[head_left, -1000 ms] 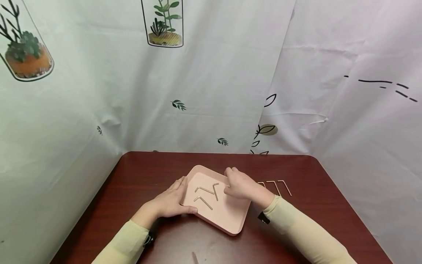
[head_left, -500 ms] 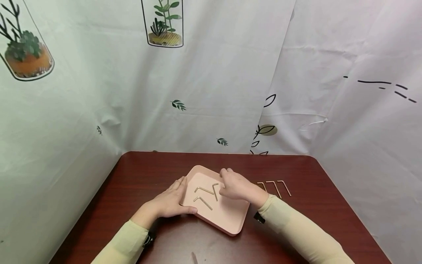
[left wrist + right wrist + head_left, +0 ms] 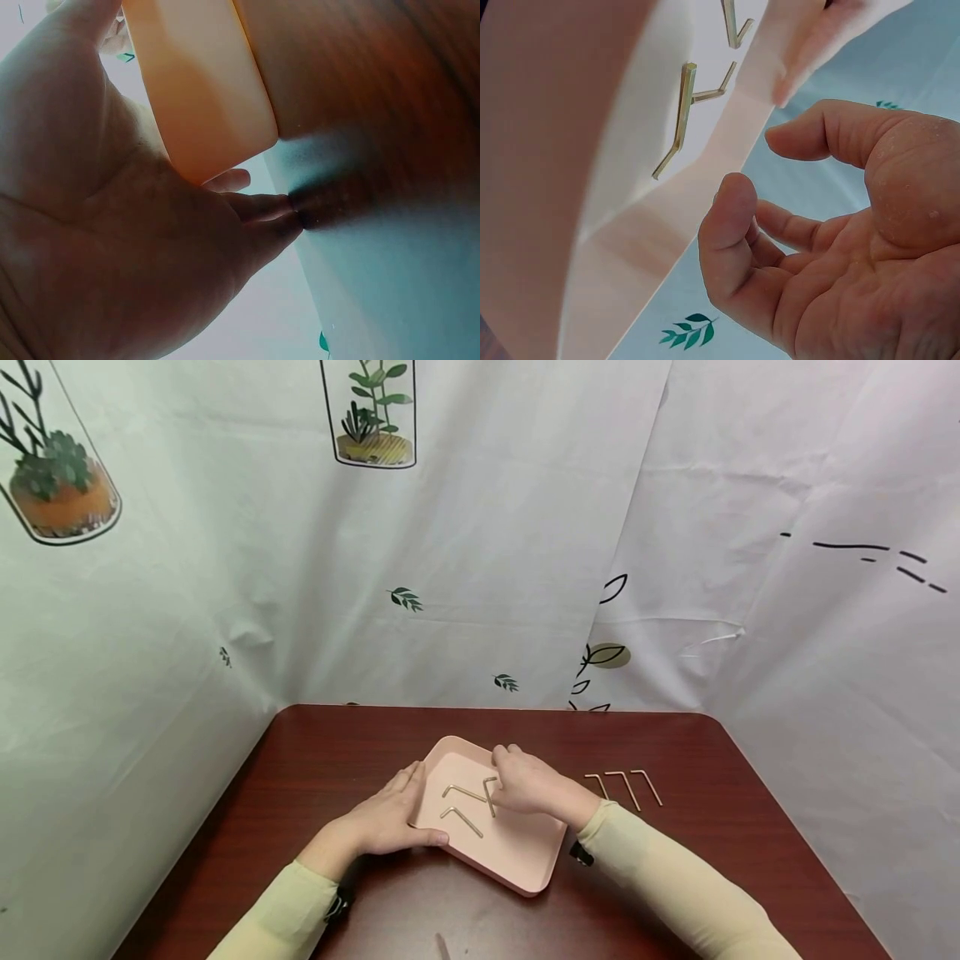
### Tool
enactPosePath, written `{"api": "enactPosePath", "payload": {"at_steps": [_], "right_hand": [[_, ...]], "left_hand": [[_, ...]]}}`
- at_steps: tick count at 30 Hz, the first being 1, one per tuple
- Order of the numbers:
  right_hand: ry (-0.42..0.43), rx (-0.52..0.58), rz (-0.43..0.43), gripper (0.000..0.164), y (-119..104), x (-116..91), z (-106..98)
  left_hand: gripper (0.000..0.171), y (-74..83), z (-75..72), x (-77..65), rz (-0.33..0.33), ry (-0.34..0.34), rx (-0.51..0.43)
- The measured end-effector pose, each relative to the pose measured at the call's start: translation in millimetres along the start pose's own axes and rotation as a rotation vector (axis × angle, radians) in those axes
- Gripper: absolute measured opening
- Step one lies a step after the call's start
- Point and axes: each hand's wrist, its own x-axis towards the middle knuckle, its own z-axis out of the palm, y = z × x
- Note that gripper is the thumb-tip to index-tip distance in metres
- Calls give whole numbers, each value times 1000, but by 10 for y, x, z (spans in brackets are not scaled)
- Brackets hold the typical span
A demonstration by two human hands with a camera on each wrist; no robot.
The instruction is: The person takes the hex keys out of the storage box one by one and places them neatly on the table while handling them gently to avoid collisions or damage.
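Note:
A pink rectangular tray [image 3: 517, 852] lies turned at an angle on the table. Three gold L-shaped hex keys [image 3: 462, 822] are inside, one partly beside the right hand's fingers. My left hand [image 3: 382, 818] rests against the tray's left corner, thumb along the near rim and fingers straight along the far-left side; the left wrist view shows fingertips down at the tabletop. Over the tray's right part hovers my right hand [image 3: 528, 783]. In the right wrist view its thumb and bent forefinger [image 3: 735, 210] stand apart with nothing between them, close to a hex key [image 3: 684, 112].
Three more hex keys [image 3: 652, 787] lie in a row on the dark red-brown table [image 3: 345, 735], right of the tray. White printed curtains [image 3: 480, 543] hang behind and beside the table. A thin light mark or object [image 3: 442, 946] shows at the near edge of view.
My right hand has moved left across the tray, toward the hex keys in it, uncovering more of the keys on the table. The left hand and tray have stayed in place.

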Motion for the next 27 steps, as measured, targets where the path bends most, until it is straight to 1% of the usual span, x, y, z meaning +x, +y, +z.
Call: {"api": "enactPosePath", "payload": {"at_steps": [16,27], "right_hand": [[-67,-11,26,26,-56,116,88],[-92,-20,25,32,-51,189,189]], "left_hand": [[138,3,2,-4,-3,-2,2],[138,-1,4,-2,5,0,0]]}}
